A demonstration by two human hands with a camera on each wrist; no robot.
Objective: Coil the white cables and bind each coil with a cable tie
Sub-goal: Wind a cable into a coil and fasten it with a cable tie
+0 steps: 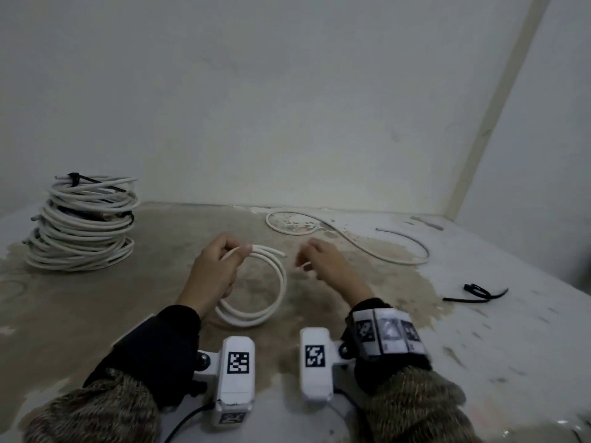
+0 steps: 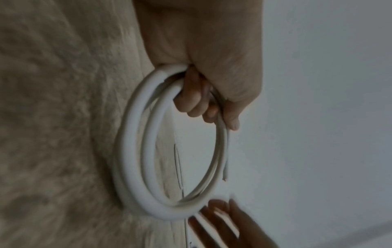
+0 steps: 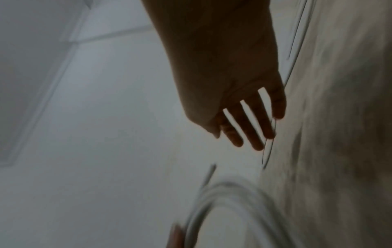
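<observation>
Small two-loop coil of round white plastic cable [image 1: 256, 282], unbound, left hand [image 1: 214, 270] gripping its top, right hand [image 1: 326, 266] fingers spread, empty

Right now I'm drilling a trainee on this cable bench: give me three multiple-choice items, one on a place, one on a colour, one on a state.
1. Where is the stack of finished coils?
A. far left of the bench
B. far right
C. in the person's lap

2. What colour are the loose cable ties?
A. white
B. black
C. red

3. What is the right hand doing?
A. gripping the small coil
B. pinching a tie
C. open, holding nothing

Key: 1 A, the stack stands by the left edge. 2 B, they lie dark on the pale surface. 3 C, its fingers are spread; only the left hand holds the small coil.
</observation>
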